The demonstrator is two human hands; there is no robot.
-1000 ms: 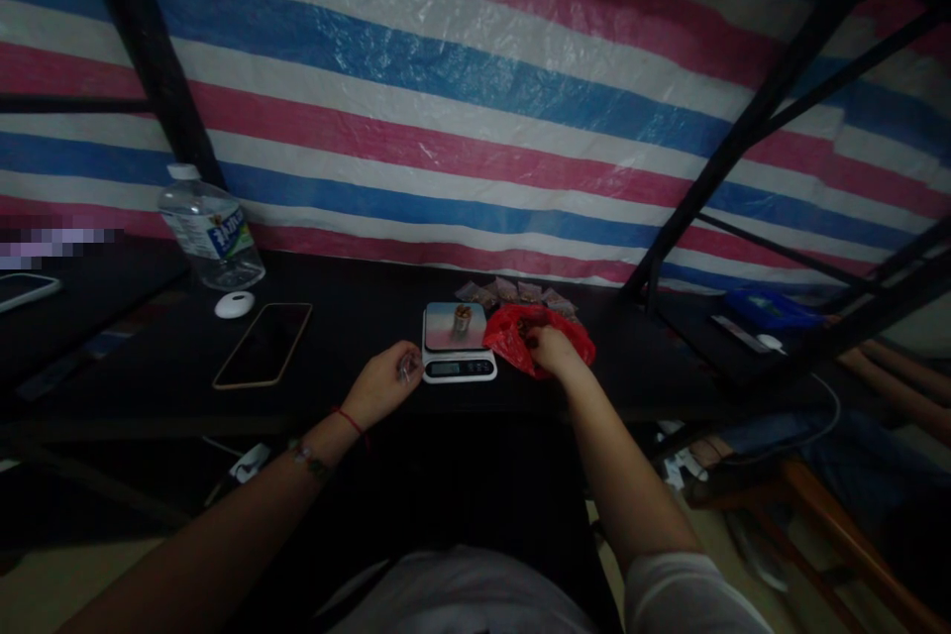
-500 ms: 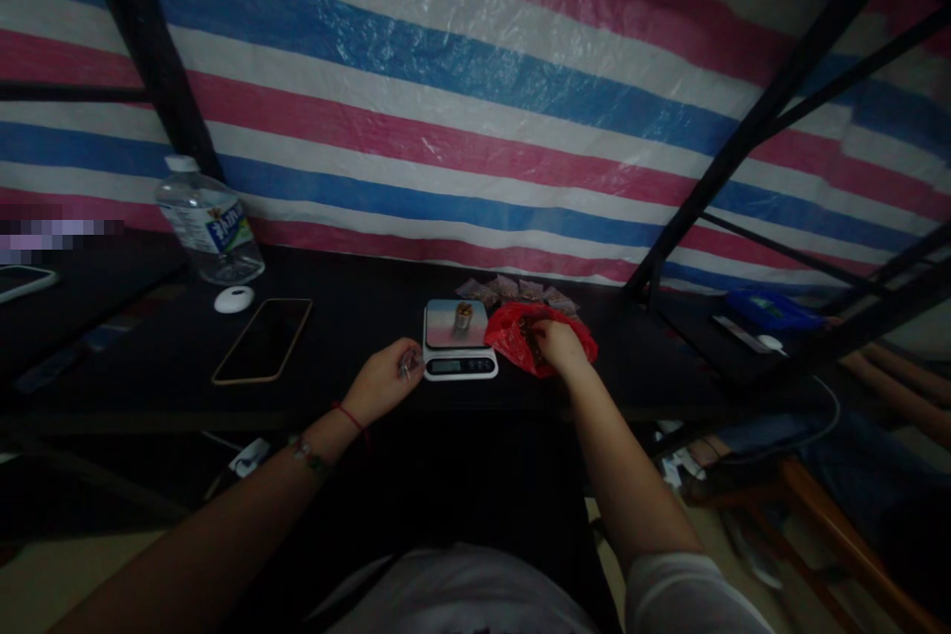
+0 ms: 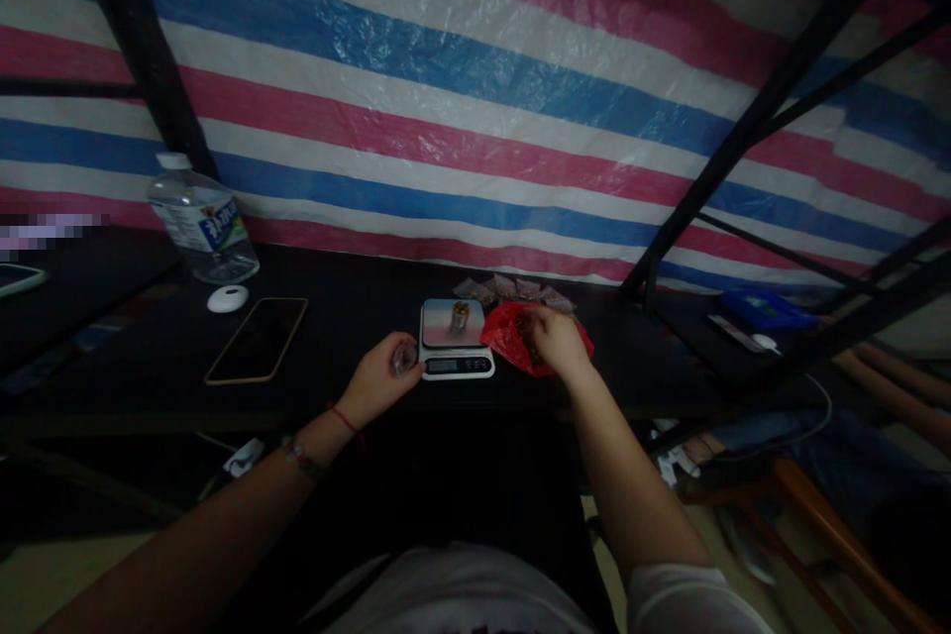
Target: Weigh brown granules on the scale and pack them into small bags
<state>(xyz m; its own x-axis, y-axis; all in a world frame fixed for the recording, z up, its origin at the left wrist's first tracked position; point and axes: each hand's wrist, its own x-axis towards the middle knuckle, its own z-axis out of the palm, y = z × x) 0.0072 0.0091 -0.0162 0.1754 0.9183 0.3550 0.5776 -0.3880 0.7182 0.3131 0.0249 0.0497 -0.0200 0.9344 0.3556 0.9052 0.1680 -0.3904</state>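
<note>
A white kitchen scale (image 3: 456, 365) stands on the dark table, its display facing me. On its plate is a small cup (image 3: 459, 317) heaped with brownish bits. At the scale's left front corner, my left hand (image 3: 382, 374) is curled around a small clear plastic thing (image 3: 403, 358), probably a little bag. My right hand (image 3: 556, 337) reaches down into an open red plastic bag (image 3: 505, 337) right of the scale. Its fingers are bent together over dark brown bits (image 3: 529, 329) in the bag; whatever they hold is hidden. Behind the red bag lie several small filled clear packets (image 3: 516, 288).
To the left are a phone (image 3: 259, 341), a white rounded object (image 3: 227, 298) and a large clear bottle (image 3: 204, 223). A blue item (image 3: 765, 309) lies at the right beyond a black metal frame (image 3: 690, 203). Another person's arm (image 3: 892, 381) shows at far right.
My right hand has shifted slightly within the red bag, its fingers still down among the bits. The left hand stays beside the scale. The whole view has slid a little.
</note>
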